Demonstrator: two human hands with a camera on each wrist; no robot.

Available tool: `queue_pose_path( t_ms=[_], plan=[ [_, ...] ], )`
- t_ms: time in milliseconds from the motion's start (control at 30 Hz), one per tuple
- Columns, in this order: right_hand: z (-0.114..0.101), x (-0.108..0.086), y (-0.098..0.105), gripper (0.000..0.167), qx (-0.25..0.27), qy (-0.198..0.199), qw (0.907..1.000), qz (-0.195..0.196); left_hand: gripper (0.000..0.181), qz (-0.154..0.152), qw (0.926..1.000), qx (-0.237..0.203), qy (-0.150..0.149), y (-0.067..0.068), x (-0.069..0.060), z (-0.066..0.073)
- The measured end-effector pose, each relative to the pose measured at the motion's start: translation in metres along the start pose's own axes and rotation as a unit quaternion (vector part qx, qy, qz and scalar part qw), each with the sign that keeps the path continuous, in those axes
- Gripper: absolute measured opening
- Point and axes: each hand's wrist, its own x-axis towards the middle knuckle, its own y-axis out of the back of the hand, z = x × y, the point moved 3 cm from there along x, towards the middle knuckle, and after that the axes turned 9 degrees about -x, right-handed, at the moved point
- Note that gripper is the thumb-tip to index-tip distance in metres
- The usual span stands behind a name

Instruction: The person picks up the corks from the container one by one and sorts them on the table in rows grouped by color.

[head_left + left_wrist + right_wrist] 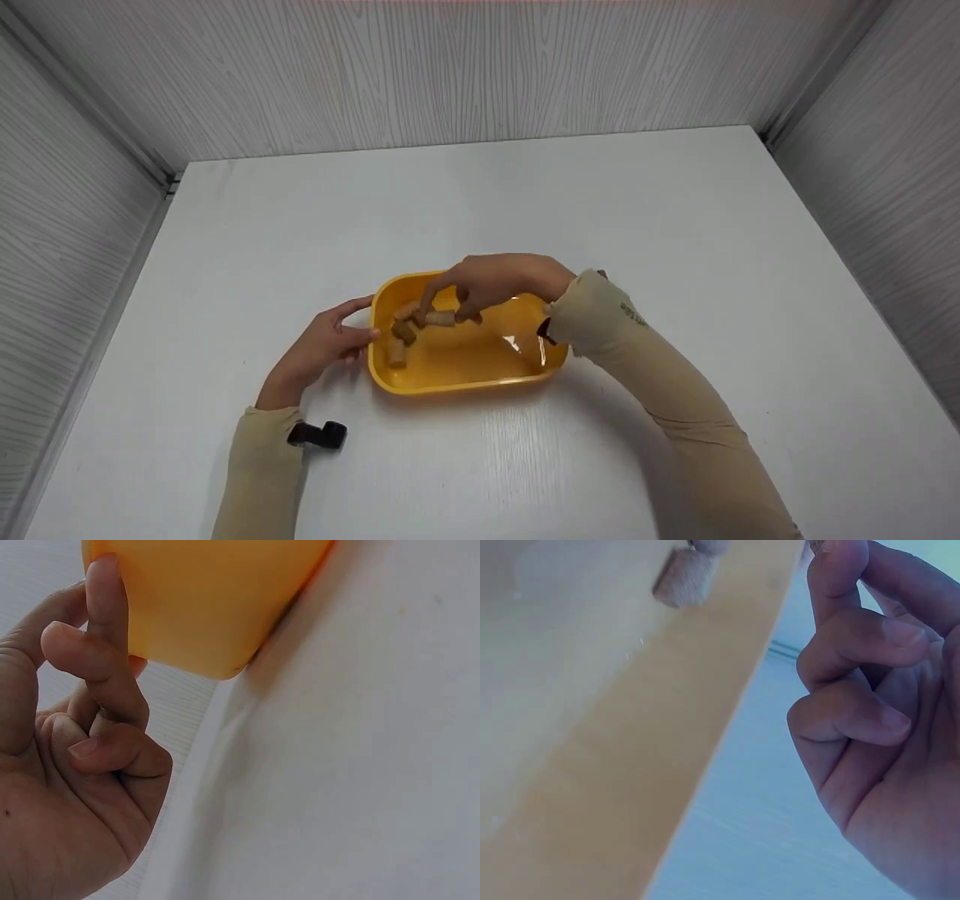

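A yellow tub (pixel 469 386) holds several short brown cylinders, cork-like, gathered at its left end; one (pixel 397 353) lies nearest the front. My left hand (pixel 319 349) grips the tub's left wall, thumb at the rim; in the left wrist view the hand (pixel 97 727) has its lower fingers curled beside the tub wall (pixel 195 607). Inside the tub, my right hand (pixel 491 283) pinches a light cylinder (pixel 440 318) between thumb and index finger. The right wrist view shows that hand (pixel 885 705) with its other fingers curled, and a cylinder (pixel 684 577) farther off.
The tub stands on a white table (pixel 465 202), with grey wood-grain panels (pixel 465 75) behind and at both sides. A black wrist device (pixel 319 434) sticks out from the left sleeve. My right forearm (pixel 667 390) crosses over the tub's right end.
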Motion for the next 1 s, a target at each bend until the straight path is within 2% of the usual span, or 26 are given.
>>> queue_pose_path(
  t_ms=[233, 333, 500, 667, 867, 1000],
  plan=[
    [0.017, -0.038, 0.015, 0.039, -0.006, -0.013, 0.9991, 0.040, 0.068, -0.003, 1.0000, -0.001, -0.003, 0.001, 0.000, 0.002],
    [0.025, -0.052, 0.015, 0.038, 0.005, -0.032, 0.9986, 0.041, 0.067, -0.004, 1.0000, -0.005, -0.006, 0.002, 0.001, 0.001],
    [0.040, -0.070, 0.008, 0.037, 0.016, -0.058, 0.9976, 0.034, 0.065, -0.001, 1.0000, -0.002, -0.004, 0.003, 0.001, 0.000],
    [0.054, -0.087, -0.002, 0.036, 0.004, -0.063, 0.9972, 0.040, 0.065, 0.003, 1.0000, 0.003, 0.003, 0.004, 0.001, 0.000],
    [0.072, -0.107, -0.014, 0.036, 0.029, -0.070, 0.9956, 0.056, 0.066, 0.007, 0.9999, 0.006, 0.005, 0.005, 0.001, -0.002],
    [0.084, -0.120, -0.023, 0.035, 0.033, -0.101, 0.9920, 0.067, 0.068, 0.005, 1.0000, 0.004, 0.000, 0.005, 0.000, -0.002]
  ],
)
